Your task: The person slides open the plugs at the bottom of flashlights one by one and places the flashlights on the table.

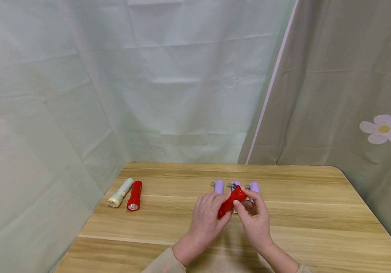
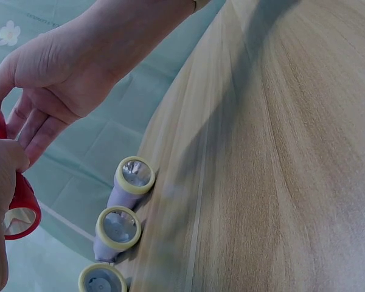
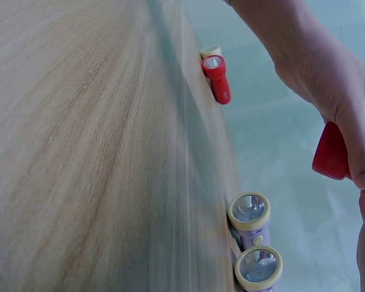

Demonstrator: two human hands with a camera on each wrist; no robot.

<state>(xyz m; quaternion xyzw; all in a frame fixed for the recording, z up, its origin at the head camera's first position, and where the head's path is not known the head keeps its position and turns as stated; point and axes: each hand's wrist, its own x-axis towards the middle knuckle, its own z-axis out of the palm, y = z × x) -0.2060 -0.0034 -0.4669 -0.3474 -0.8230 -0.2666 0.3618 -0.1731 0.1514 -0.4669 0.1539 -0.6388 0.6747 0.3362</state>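
Observation:
Both hands hold a red flashlight (image 1: 238, 195) above the table, tilted, with dark plug prongs (image 1: 235, 186) sticking out at its tail end. My left hand (image 1: 209, 213) grips its lamp end; in the right wrist view the left thumb (image 3: 357, 146) lies across the red body. My right hand (image 1: 257, 223) pinches the tail end between thumb and fingers, close to the prongs. In the left wrist view the flashlight's lens (image 2: 18, 221) shows below the hands. Behind the hands stand three lilac flashlights (image 1: 219, 186) with pale yellow rims and prongs out, partly hidden.
On the table's left side lie a pale green flashlight (image 1: 123, 191) with a cream head and another red flashlight (image 1: 135, 194), side by side. The wooden table (image 1: 318, 212) reaches back to hanging curtains (image 1: 188, 94), which also stand at both sides.

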